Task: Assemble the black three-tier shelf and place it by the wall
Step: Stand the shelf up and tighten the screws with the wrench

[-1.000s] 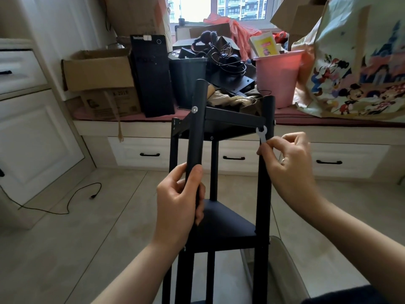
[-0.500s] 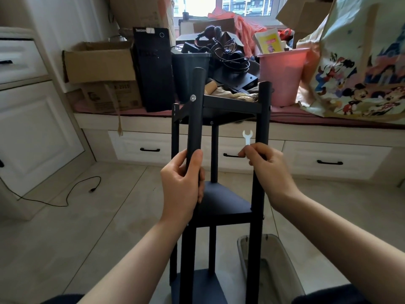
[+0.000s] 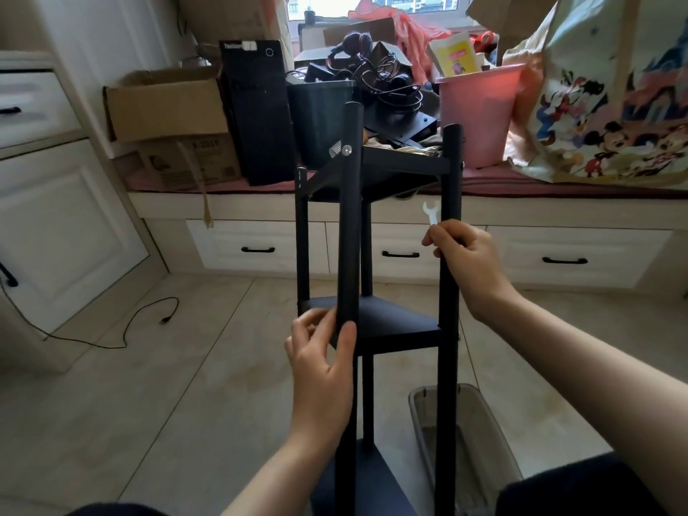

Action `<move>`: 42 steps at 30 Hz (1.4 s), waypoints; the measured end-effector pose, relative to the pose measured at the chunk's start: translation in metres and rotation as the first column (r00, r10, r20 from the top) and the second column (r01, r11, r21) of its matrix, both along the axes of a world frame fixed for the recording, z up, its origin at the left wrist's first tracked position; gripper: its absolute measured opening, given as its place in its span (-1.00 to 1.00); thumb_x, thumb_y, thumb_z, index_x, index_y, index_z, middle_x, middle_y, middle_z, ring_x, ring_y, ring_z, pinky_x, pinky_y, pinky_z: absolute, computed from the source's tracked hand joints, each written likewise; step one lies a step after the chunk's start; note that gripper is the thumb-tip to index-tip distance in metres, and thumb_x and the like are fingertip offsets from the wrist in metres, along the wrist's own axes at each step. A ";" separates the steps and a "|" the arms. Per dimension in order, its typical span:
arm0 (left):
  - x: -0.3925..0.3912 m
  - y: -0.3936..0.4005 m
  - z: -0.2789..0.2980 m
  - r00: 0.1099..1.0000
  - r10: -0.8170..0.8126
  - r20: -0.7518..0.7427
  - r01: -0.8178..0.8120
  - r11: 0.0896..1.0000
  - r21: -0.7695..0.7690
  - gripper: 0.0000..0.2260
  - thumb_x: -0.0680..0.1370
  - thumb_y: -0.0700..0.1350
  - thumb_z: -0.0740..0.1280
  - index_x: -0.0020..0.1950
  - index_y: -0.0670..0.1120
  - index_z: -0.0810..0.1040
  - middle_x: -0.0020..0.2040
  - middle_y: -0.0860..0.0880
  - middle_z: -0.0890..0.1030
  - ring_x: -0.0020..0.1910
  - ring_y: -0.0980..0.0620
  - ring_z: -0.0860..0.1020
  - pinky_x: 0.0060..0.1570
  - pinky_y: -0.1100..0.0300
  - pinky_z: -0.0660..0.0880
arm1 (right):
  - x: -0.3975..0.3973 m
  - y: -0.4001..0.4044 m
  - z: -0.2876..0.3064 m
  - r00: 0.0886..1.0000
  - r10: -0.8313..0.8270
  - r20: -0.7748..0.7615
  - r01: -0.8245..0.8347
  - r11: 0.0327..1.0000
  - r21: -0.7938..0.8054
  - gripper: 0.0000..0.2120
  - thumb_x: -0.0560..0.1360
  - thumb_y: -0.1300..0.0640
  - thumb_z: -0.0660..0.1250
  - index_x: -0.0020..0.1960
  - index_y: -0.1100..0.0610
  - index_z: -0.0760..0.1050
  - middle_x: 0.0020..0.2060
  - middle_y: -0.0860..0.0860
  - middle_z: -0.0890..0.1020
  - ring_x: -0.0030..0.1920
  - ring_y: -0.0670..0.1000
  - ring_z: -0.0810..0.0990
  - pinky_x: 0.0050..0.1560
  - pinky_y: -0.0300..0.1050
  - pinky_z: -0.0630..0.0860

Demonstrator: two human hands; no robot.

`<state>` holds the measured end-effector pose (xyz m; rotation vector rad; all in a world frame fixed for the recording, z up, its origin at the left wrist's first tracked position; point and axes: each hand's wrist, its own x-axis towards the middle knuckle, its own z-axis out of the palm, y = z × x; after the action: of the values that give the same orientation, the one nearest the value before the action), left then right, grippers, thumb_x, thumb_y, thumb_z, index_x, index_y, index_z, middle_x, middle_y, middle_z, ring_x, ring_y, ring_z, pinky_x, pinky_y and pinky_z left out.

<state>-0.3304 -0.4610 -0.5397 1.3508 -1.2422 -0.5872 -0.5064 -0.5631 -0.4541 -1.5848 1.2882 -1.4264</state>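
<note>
While the left hand (image 3: 322, 370) grasps the front post and the right hand (image 3: 467, 260) clasps the right post plus a small white wrench (image 3: 431, 214), the black shelf (image 3: 394, 329) stands upright on the floor; risk: wrench slipping from crowded fingers, frame tipping.

Window bench carries cardboard boxes (image 3: 167, 102), black computer tower (image 3: 257, 109), pink bin (image 3: 480, 113), cartoon-print bag (image 3: 610, 95); grey tub (image 3: 465, 441) and cable (image 3: 123, 329) on floor.

Shelf (image 3: 394, 173) base beyond bottom edge
</note>
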 end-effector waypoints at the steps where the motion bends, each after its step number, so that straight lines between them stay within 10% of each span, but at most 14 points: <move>1: -0.003 0.005 -0.005 1.000 -0.004 -0.016 0.004 1.000 -0.002 -0.75 0.50 0.27 0.17 0.15 0.36 0.45 0.13 0.44 0.32 0.27 0.32 0.32 0.20 0.43 0.29 | -0.002 -0.001 -0.001 1.000 -0.002 -0.003 0.002 1.000 -0.006 -0.77 0.58 0.14 0.27 -0.22 0.13 0.57 -0.12 0.39 0.51 -0.26 -0.10 0.42 -0.18 -0.29 0.41; 6: -0.019 0.026 -0.021 0.990 -0.021 -0.138 0.024 1.000 0.019 -0.70 0.51 0.17 0.22 0.25 0.34 0.39 0.20 0.31 0.29 0.14 0.18 0.52 0.21 0.20 0.51 | -0.008 -0.001 -0.006 1.000 0.010 0.014 -0.010 1.000 -0.020 -0.76 0.57 0.15 0.28 -0.25 0.09 0.57 -0.21 0.28 0.50 -0.28 -0.08 0.41 -0.29 -0.42 0.37; 13: -0.032 0.037 -0.028 0.881 0.007 -0.473 0.032 0.997 0.076 -0.64 0.61 -0.04 0.29 0.32 0.27 0.29 0.12 0.03 0.52 -0.50 0.02 0.48 -0.42 0.24 0.49 | -0.007 0.009 -0.006 0.999 0.027 0.018 -0.025 0.997 -0.067 -0.77 0.58 0.18 0.29 -0.23 0.12 0.59 -0.18 0.42 0.47 -0.27 -0.04 0.40 -0.29 -0.38 0.35; 22: -0.032 0.041 -0.042 0.858 -0.033 -0.513 0.069 0.996 0.052 -0.52 0.38 0.16 0.39 0.26 0.25 0.34 -0.43 -0.07 0.40 -0.52 0.05 0.30 -0.53 0.22 0.27 | -0.002 0.020 -0.004 0.999 0.046 0.015 -0.044 0.994 -0.096 -0.79 0.60 0.18 0.27 -0.17 0.13 0.58 -0.14 0.42 0.50 -0.25 -0.02 0.41 -0.26 -0.35 0.36; 27: -0.027 0.045 -0.047 0.877 0.036 -0.479 -0.038 0.999 0.004 -0.56 0.39 0.21 0.39 0.24 0.24 0.41 -0.48 0.00 0.40 -0.51 0.10 0.34 -0.51 0.24 0.29 | 0.007 0.025 -0.007 0.998 0.056 0.042 -0.053 0.995 -0.080 -0.79 0.60 0.21 0.27 -0.18 0.16 0.58 -0.17 0.36 0.53 -0.25 -0.03 0.43 -0.20 -0.39 0.40; 32: -0.023 0.049 -0.049 0.906 0.047 -0.420 -0.075 0.996 -0.051 -0.61 0.44 0.21 0.36 0.24 0.22 0.43 -0.49 0.00 0.40 -0.52 0.11 0.33 -0.50 0.21 0.31 | 0.007 0.025 -0.012 0.998 0.048 0.040 -0.046 0.998 -0.049 -0.78 0.61 0.20 0.25 -0.18 0.12 0.57 -0.35 -0.25 0.59 -0.25 -0.29 0.50 -0.13 -0.45 0.42; 39: -0.029 0.044 -0.048 0.938 0.001 -0.346 -0.034 0.995 -0.091 -0.74 0.55 0.14 0.29 0.25 0.27 0.45 -0.45 -0.02 0.41 -0.49 0.11 0.36 -0.48 0.23 0.33 | -0.002 0.043 -0.021 0.978 -0.112 -0.178 0.117 0.993 0.020 -0.78 0.60 0.12 0.24 -0.15 0.08 0.61 -0.17 0.16 0.61 -0.14 0.01 0.56 -0.09 -0.27 0.43; 42: -0.033 0.038 -0.047 0.950 0.012 -0.312 -0.045 0.994 -0.101 -0.71 0.56 0.16 0.29 0.28 0.24 0.47 -0.43 -0.03 0.46 -0.46 0.09 0.42 -0.44 0.24 0.36 | -0.010 0.066 -0.026 0.956 -0.141 -0.259 0.136 0.990 -0.037 -0.77 0.61 0.16 0.25 -0.17 0.12 0.60 -0.12 -0.11 0.57 0.16 -0.03 0.53 0.11 -0.16 0.41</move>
<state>-0.3631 -0.4232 -0.5868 1.1343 -0.9815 -0.6751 -0.5165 -0.4975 -0.4796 -1.7705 1.5693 -1.3481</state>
